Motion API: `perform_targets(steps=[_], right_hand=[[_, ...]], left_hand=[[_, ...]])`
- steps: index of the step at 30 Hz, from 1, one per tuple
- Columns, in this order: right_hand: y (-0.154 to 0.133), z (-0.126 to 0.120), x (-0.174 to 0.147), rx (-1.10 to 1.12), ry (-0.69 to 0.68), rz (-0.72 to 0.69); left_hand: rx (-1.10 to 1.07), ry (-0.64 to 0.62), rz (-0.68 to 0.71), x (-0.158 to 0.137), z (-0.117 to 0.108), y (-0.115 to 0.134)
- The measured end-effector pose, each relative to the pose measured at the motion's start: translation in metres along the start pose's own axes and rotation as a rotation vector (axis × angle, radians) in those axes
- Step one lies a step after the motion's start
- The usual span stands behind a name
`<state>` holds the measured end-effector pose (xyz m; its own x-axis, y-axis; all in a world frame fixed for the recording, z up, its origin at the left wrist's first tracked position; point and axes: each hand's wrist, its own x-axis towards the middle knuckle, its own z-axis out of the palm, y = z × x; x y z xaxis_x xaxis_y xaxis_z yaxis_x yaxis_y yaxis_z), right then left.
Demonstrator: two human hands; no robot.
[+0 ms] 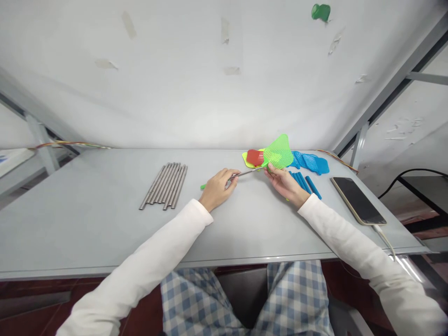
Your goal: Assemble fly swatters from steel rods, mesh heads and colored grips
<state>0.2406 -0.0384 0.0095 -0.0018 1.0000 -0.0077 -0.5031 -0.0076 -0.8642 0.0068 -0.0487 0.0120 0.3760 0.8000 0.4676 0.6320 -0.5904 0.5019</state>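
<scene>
Checked trousers fill the bottom centre of the frame, with white sleeves reaching in from the lower left and lower right; above them spreads the grey table. At right lies a phone, its screen dark, with a pale cable plugged into its near end.

Near the centre, the left hand is closed around a thin metal rod, a green tip showing past its outer side; right of centre, the right hand pinches the neck of a green swatter head, its mesh raised toward the upper right, where the rod meets it.

Left of centre, metal tubes lie side by side on a slant; beside the right wrist are blue handles; beyond the hand lie red and blue swatter heads.

On a white box at the left edge, blue marks are too blurred to read; the white wall behind bears tape scraps and, upper right, a green patch.
</scene>
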Motion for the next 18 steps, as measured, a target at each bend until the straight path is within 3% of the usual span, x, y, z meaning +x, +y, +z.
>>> perform_targets(steps=[9,18], right_hand=[[0.002,0.001,-0.002,0.019,0.023,0.064],[0.005,0.012,-0.016,-0.074,-0.005,-0.051]], left_hand=[[0.065,-0.034,0.013,0.0,0.0,-0.008],[0.148,-0.031,0.033,-0.003,0.002,-0.007]])
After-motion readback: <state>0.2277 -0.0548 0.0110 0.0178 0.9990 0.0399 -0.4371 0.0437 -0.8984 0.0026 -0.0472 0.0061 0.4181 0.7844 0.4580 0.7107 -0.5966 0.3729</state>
